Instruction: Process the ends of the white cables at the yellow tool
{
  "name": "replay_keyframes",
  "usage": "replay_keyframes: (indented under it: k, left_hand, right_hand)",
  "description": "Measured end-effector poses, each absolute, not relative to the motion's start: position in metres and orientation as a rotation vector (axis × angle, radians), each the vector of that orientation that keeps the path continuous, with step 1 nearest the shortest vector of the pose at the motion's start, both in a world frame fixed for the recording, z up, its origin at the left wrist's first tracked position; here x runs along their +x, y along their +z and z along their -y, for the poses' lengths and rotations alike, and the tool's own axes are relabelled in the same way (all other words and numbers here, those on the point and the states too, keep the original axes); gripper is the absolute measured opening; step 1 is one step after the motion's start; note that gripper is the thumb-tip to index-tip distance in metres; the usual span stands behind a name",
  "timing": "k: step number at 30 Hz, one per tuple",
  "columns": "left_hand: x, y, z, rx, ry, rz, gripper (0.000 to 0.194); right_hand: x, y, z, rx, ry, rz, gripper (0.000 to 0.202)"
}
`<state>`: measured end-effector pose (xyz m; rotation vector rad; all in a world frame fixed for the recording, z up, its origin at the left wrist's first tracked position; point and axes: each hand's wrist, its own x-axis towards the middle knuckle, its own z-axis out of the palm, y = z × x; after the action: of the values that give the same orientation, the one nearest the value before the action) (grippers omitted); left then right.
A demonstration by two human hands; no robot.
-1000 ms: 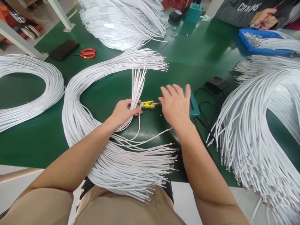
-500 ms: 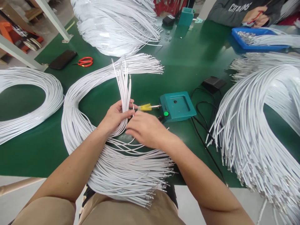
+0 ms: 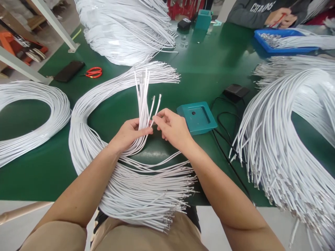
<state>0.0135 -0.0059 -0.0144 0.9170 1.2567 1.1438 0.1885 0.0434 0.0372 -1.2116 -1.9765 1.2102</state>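
Head view: hands (image 3: 129, 134) (image 3: 174, 127) hold wires (image 3: 142, 106) well inside table edge (image 3: 26, 198)

Red scissors (image 3: 94, 72) nr blk flat case (image 3: 69, 71) on L, blue tray (image 3: 288, 50) by co-worker's gray sleeve (image 3: 246, 19) far R.

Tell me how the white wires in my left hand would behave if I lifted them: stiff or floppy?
The held wires would probably be springy, not limp: their ends stand up above your left hand. They would likely bend easily, since they curve below it. They may fan apart, as their tips spread slightly.
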Motion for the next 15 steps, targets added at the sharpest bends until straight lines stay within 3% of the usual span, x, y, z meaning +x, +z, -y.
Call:
replay_keyframes:
  k: [8,12,15]
  left_hand:
    - [0.018,-0.004,0.003,0.806,1.306,-1.141,0.033]
    - [0.019,-0.002,0.002,0.806,1.333,-1.142,0.037]
    - [0.02,-0.003,0.002,0.872,1.293,-1.185,0.041]
  right_hand:
    - [0.18,0.018,-0.039,-1.014,1.792,1.818,0.022]
    - [0.182,0.022,-0.041,-1.129,1.613,1.925,0.027]
    - [0.184,0.022,-0.047,-1.15,1.403,1.839,0.019]
